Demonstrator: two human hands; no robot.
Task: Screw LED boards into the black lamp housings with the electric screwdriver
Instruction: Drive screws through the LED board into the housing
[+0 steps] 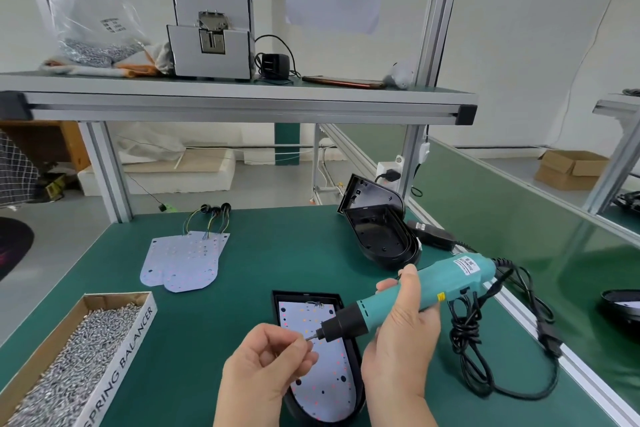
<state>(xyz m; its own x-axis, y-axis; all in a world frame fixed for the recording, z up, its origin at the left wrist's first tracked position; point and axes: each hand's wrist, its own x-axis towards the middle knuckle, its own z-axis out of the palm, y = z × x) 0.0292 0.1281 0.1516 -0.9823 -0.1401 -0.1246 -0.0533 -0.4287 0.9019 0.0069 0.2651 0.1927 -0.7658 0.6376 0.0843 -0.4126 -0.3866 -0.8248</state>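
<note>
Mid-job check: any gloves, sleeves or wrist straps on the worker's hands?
No. The left hand and right hand are both bare: no gloves, rings, watch or wrist strap show. The visible forearms carry no sleeves. Nails look short and unpainted.

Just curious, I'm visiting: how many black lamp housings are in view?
4 at least: front housing with an LED board, leaning housing and lying housing back right, maybe a nested stack, and edge housing far right.

Teal electric screwdriver, black lamp housing, green bench mat.
</note>
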